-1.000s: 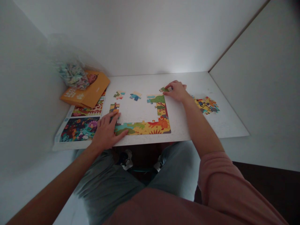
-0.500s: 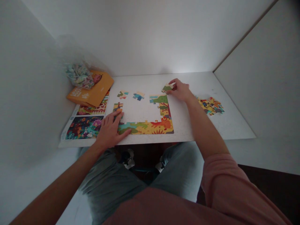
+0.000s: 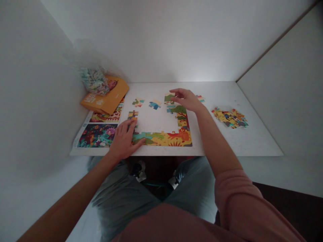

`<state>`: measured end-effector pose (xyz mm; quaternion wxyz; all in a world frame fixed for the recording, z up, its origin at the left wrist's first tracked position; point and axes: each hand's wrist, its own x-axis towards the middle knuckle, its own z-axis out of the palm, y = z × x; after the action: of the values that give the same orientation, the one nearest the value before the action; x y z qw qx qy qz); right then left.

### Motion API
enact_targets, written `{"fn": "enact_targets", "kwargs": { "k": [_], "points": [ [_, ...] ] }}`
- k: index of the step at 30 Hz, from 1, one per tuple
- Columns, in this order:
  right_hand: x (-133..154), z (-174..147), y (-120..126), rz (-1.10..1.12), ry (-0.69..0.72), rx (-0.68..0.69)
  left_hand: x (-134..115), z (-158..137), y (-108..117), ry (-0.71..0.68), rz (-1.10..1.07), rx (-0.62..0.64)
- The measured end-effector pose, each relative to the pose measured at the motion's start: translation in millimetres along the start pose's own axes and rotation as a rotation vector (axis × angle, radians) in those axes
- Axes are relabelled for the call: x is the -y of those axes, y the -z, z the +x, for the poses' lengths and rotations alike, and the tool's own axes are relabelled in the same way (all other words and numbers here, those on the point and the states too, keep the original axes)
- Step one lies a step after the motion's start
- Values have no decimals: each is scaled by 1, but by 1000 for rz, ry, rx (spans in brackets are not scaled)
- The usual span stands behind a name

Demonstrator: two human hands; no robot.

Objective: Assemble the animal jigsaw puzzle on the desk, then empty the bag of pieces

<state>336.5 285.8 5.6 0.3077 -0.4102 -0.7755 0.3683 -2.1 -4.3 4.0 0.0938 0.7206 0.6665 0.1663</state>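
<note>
My right hand (image 3: 186, 99) pinches a green and cream puzzle piece (image 3: 168, 98) by its right side, just above the top right of a partly joined jigsaw puzzle (image 3: 174, 137). The joined pieces run along the left side, bottom and right side, with a lion and a crocodile on them. Spread over the lower left corner of the puzzle is my left hand (image 3: 126, 137), fingers stretched and holding nothing. Beyond the puzzle lie a blue and cream piece (image 3: 154, 104) and a green and red piece (image 3: 138, 102).
A heap of loose pieces (image 3: 230, 117) lies to the right on the white table (image 3: 254, 139). Another piece (image 3: 201, 98) is partly behind my right hand. At left are an orange packet (image 3: 107, 101), a clear bag of pieces (image 3: 94, 80) and picture sheets (image 3: 97, 136).
My right hand has carried the green piece left, and the piece now looks turned more upright. My left hand stays on the puzzle. The view has shifted slightly.
</note>
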Motion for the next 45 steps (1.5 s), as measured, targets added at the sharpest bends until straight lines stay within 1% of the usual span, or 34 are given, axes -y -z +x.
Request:
{"fn": "enact_targets", "kwargs": {
  "k": [3,5,7,8,10,11,13,15,17,18,20,22,24,26,28,31,34,36,39,41,43,45],
  "points": [
    [-12,-3,-2,-23,25,-5,-1,-9,5,-24,80,-7],
    [-20,-6,0,-41,25,-14,-4,-14,12,-61,127,-6],
    [-26,-7,2,-59,10,-8,-8,-11,25,-116,137,-12],
    [-28,-7,3,-68,4,-4,-11,-3,32,-150,128,-24],
    [-29,-6,5,-84,5,-19,-15,24,45,-174,119,-63],
    [-29,-6,5,-94,7,-42,-16,44,49,-180,113,-49],
    [-30,-5,7,-121,3,-109,-15,89,51,-203,86,34],
    [-32,-6,9,-161,-18,-179,-11,132,44,-210,72,80],
    [-36,-6,12,-205,-41,-228,-7,165,31,-217,87,145],
    [-39,-7,13,-228,-54,-246,-5,176,25,-218,91,188],
    [-44,-7,15,-276,-83,-266,-1,187,14,-225,101,251],
    [-47,-7,16,-328,-113,-268,1,189,6,-243,106,273],
    [-46,-8,17,-407,-135,-255,1,186,3,-260,102,249],
    [-42,-10,17,-507,-147,-242,-1,182,3,-268,84,209],
    [-35,-12,19,-581,-148,-228,-5,179,5,-271,59,195],
    [-21,-15,20,-598,-120,-177,-8,179,6,-241,45,198],
    [-10,-18,19,-599,-78,-112,-6,182,3,-192,57,190],
    [-7,-19,20,-616,-79,-110,-4,185,-1,-172,53,188],
    [-11,-21,23,-651,-118,-113,-4,188,-4,-158,36,160],
    [-16,-22,27,-666,-146,-82,-3,189,-4,-163,34,151],
    [-23,-23,31,-661,-163,-50,0,189,-1,-170,42,182],
    [-28,-23,34,-630,-169,-51,5,189,4,-178,54,231]
  ]
}}
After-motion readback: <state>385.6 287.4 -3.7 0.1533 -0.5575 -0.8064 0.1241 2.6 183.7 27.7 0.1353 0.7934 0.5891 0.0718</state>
